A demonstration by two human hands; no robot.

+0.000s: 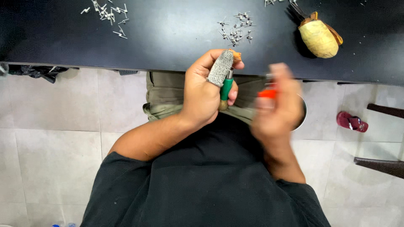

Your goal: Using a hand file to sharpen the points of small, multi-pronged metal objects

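The left hand (205, 94) is closed around a green-handled tool (227, 88), held upright just below the edge of the dark counter (168, 38); its forefinger wears a grey knitted finger guard (220, 68), likely there to shield the skin where the work presses against it. A small orange-brown bit shows at the thumb tip, too small to identify. The right hand (275, 105) is blurred by motion — its grip seems pinched together on a small orange piece (267, 93) with something metallic above it, though the blur hides exactly how the fingers lie. Both hands hover over the lap, close to the body, where elbows can brace. On the counter lie scattered heaps of small metal pins (236, 28) and another heap (107, 14) further left, within reach, plus a yellowish taped bundle (319, 38). A metal bowl (303, 113) peeks from behind the right hand. A red slipper (352, 122) sits on the tiled floor (50, 138).
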